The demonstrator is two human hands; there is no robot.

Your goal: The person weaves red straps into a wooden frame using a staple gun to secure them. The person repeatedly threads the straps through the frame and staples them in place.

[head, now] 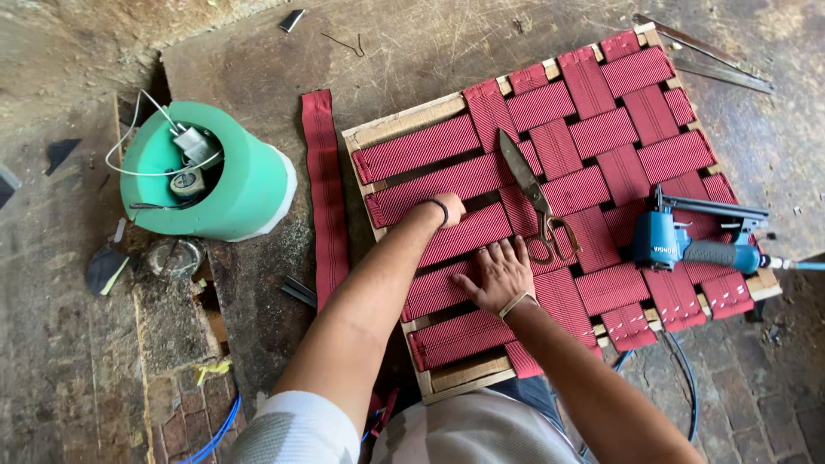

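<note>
- A wooden frame (404,120) lies flat on the worn work surface, woven across with red webbing straps (593,137); everything else here I place against that frame.
- The left hand (449,209) sits on the frame's left-hand part, its fingers tucked down into the gap between two horizontal straps. The fingertips are out of sight under the webbing, so I cannot tell whether they are closed on a strap or only pushed in beside it.
- The right hand (501,275) lies just below and to the right of the left one, palm down, fingers spread flat on a strap, pressing rather than clasping anything.
- Between the two hands runs one horizontal strap (468,234); the left hand touches its upper edge, the right hand rests near its lower edge.
- A pair of scissors (537,202) lies on the weave near the frame's middle, blades pointing up and away, handles just beside the right hand's fingertips but apart from them.
- A blue pneumatic stapler (679,241) rests on the frame's right side, well apart from both hands; its hose runs off the right edge of view.
- A loose red strap (326,189) lies on the surface just left of the frame.
- Further left stands a green bucket (249,185) with a white cord and small items inside, hard to make out.
- The frame's near edge is partly covered by the person's arms and body.
</note>
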